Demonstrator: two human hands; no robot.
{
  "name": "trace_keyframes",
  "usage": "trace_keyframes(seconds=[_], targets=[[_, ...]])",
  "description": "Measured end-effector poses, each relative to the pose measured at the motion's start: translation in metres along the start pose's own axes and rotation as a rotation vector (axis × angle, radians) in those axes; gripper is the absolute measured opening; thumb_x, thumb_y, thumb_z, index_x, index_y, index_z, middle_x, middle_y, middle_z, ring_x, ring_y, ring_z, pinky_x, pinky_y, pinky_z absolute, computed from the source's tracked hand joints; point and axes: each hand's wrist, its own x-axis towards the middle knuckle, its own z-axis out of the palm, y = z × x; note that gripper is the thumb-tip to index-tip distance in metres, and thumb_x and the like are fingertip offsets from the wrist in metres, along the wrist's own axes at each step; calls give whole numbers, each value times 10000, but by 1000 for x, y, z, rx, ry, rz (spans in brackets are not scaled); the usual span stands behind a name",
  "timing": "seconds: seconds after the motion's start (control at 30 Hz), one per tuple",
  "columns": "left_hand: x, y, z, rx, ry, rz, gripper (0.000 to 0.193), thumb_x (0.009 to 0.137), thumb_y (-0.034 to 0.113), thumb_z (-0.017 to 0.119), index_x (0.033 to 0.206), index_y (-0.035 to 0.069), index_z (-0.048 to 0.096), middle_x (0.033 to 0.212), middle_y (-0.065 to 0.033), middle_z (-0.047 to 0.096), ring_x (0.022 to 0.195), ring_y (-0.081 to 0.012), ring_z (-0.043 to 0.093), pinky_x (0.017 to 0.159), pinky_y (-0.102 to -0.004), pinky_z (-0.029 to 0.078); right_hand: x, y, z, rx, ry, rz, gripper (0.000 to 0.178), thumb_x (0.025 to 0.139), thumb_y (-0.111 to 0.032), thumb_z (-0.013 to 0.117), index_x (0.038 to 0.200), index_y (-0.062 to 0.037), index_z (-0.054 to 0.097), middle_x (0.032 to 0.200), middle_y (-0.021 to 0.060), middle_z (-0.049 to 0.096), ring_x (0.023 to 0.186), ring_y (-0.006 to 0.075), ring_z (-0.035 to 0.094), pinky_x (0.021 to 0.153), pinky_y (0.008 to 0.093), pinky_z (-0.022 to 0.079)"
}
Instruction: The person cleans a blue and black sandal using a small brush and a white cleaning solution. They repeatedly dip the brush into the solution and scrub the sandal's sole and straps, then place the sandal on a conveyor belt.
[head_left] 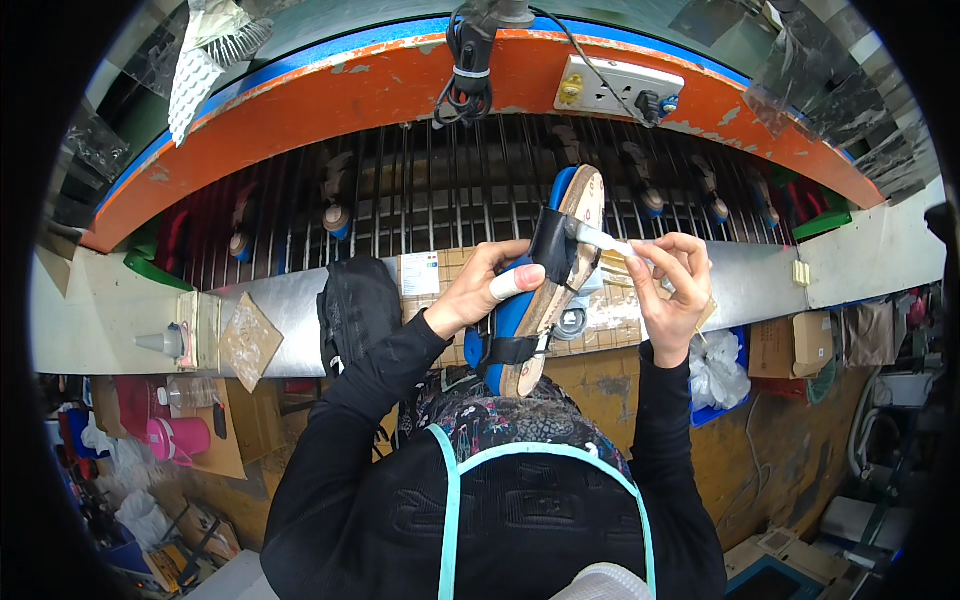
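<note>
My left hand (490, 288), its thumb wrapped in white tape, grips a sandal (560, 290) mounted on a blue last. The sandal is tilted with its cork-coloured sole edge turned toward my right hand, and black straps cross its upper. Between the thumb and fingers of my right hand (674, 290) is a flat, pale brush (602, 238). Its tip touches the sole edge beside the front strap. Below the brush, partly hidden by the sandal, a grey round container (572, 322) sits on the bench.
Behind the bench, several lasts (336, 215) rest on a rack of metal rods (420, 190). An orange beam (350, 85) with a white power strip (620, 88) spans the back. A black bag-like item (358, 310) lies left of my left hand. A pink jug (180, 438) stands lower left.
</note>
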Motion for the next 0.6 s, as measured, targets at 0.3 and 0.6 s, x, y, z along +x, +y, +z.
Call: trace_keyframes(seconds=[0.3,0.6], targets=[[5,1,2,-20,23,-11,811,788,635,619,1178,-76,600,1006,-168,657,913,-208,643,816,-316,512,-2,4,-6,-146,-24,-145,257,698,-2,790,941,-71,741,972,72,560,777,145,600,659,247,489],[6,7,4,-20,-20,-47,826,793,665,599,1171,-69,605,1003,-160,655,941,-209,633,829,-316,504,12,0,-6,-9,9,4,188,752,-29,776,935,-39,736,934,56,551,712,100,536,570,226,417]])
